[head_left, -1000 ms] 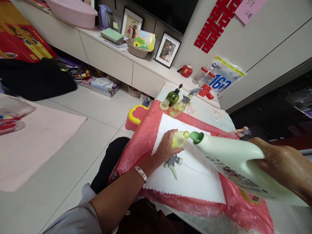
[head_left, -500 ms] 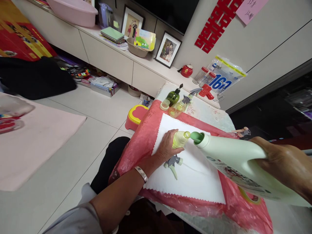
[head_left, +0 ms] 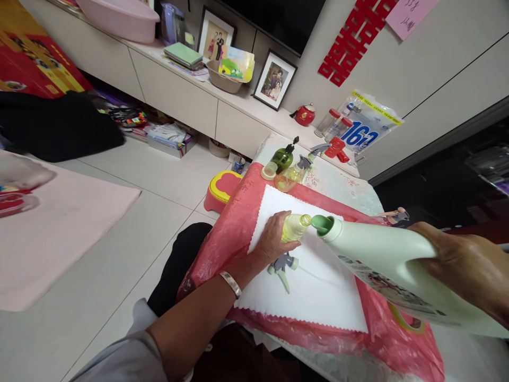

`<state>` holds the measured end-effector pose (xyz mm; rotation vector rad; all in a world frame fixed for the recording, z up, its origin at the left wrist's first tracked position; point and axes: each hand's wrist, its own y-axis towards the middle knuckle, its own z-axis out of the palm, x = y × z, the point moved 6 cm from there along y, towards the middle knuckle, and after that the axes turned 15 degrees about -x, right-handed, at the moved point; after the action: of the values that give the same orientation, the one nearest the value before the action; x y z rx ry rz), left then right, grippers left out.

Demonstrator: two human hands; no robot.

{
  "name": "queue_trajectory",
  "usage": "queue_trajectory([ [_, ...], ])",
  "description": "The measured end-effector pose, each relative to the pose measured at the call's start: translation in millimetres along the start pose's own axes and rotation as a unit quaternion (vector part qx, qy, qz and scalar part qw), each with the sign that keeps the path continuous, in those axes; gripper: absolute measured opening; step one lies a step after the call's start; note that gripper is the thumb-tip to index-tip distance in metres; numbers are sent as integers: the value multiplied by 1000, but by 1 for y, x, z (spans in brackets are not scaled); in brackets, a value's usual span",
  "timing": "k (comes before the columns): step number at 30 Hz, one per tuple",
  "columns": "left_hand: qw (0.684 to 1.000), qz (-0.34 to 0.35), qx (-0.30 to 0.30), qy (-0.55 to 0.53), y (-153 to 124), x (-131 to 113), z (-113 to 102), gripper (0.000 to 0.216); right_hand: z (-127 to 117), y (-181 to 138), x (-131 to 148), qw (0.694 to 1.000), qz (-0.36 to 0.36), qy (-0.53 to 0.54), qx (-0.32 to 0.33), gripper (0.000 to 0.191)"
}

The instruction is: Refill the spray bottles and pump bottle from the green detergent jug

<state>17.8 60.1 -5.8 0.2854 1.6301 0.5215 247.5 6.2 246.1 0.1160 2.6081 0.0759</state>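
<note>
My left hand is wrapped round a small yellow-green bottle, its uncapped mouth tilted to the right. Facing that mouth is the green spout of a large pale green detergent jug, tipped nearly level. By its handle my right hand grips the jug. Spout and bottle mouth are very close; whether they touch I cannot tell. Below the left hand a grey and green spray nozzle with a thin clear tube lies on a white scalloped-edge mat. Any liquid at the spout is hard to make out.
Red plastic sheeting covers the table under the mat. At its far end stand a green pump bottle, an amber spray bottle and a small clear cup. A yellow-and-red stool is left of the table.
</note>
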Motion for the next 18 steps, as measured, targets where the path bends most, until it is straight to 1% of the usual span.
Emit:
queue_trajectory([
  [2, 1000, 5, -4, -2, 0, -1, 0, 87, 3, -2, 1, 999, 9, -8, 51, 31],
  [3, 1000, 8, -5, -3, 0, -1, 0, 87, 3, -2, 2, 998, 13, -13, 66, 31],
  [8, 1000, 5, -5, 3, 0, 1, 1, 87, 0, -2, 7, 997, 18, -12, 77, 32],
  [13, 1000, 19, -12, -5, 0, -1, 0, 86, 4, -2, 1, 997, 14, -10, 76, 29],
  [18, 1000, 3, -7, -5, 1, -1, -1, 86, 2, -2, 0, 996, 25, -23, 86, 30],
])
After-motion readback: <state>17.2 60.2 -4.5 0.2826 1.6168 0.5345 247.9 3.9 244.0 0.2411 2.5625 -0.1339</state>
